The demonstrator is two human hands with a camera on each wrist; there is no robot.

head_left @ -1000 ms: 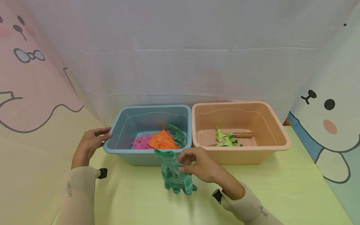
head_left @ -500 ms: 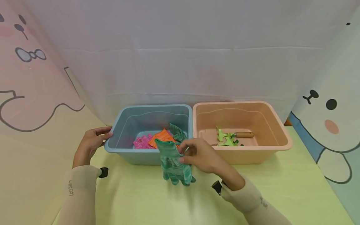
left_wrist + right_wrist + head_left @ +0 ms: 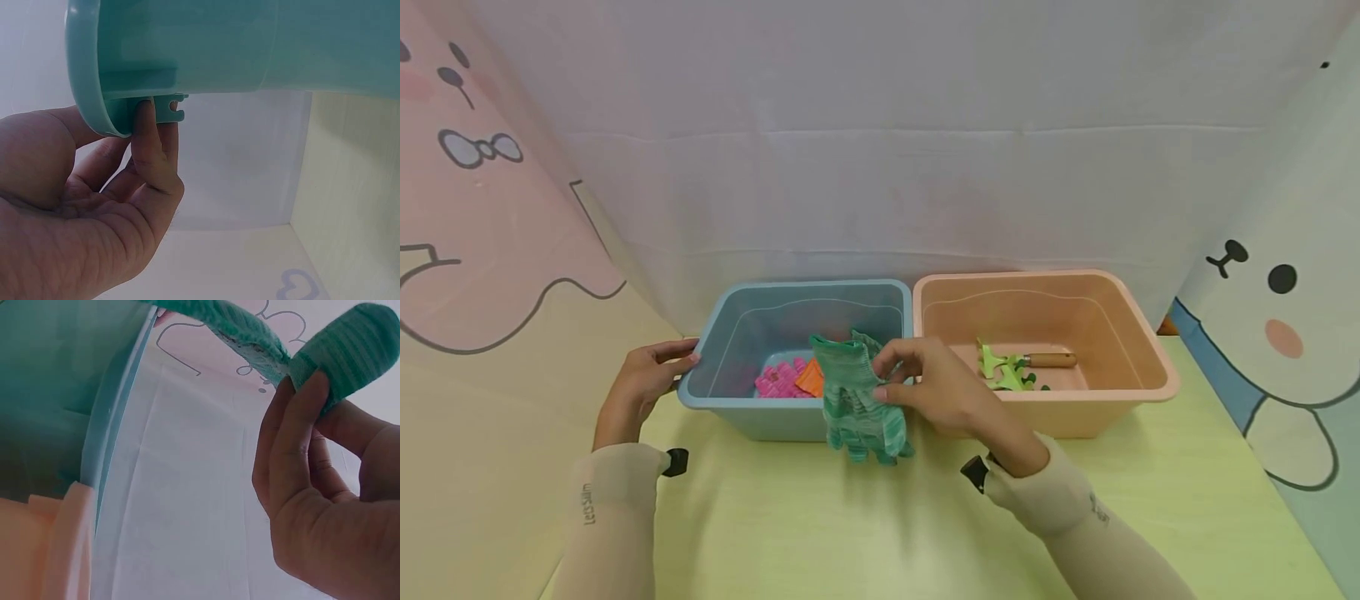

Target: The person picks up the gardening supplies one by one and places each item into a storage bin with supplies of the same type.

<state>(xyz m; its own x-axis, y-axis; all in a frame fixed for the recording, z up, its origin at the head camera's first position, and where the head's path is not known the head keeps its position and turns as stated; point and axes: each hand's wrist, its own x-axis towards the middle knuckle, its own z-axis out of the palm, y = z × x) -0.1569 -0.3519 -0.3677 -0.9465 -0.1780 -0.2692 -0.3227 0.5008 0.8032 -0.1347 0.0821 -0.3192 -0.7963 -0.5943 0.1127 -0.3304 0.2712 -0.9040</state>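
My right hand (image 3: 936, 387) pinches a green knitted glove (image 3: 859, 404) by its side near the cuff, thumb and fingers on the cloth. The glove hangs fingers down in front of the blue bin's front wall, its cuff above the rim. In the right wrist view the green glove (image 3: 350, 356) shows between thumb and fingers. My left hand (image 3: 643, 379) grips the left rim of the blue bin (image 3: 797, 286), its fingers hooked under the lip (image 3: 84, 69) in the left wrist view. Inside the bin lie a pink glove (image 3: 778, 379) and an orange glove (image 3: 810, 379), partly hidden by the held glove.
Touching the blue bin on its right is a peach bin (image 3: 1150, 367). It holds small garden tools with light green heads (image 3: 992, 360) and a wooden handle (image 3: 1050, 360). Both bins stand on a yellow-green table (image 3: 790, 525) against a white cloth backdrop (image 3: 887, 183).
My right hand has raised the green glove from in front of the blue bin, so it now covers more of the bin's contents. My left hand stays on the rim.
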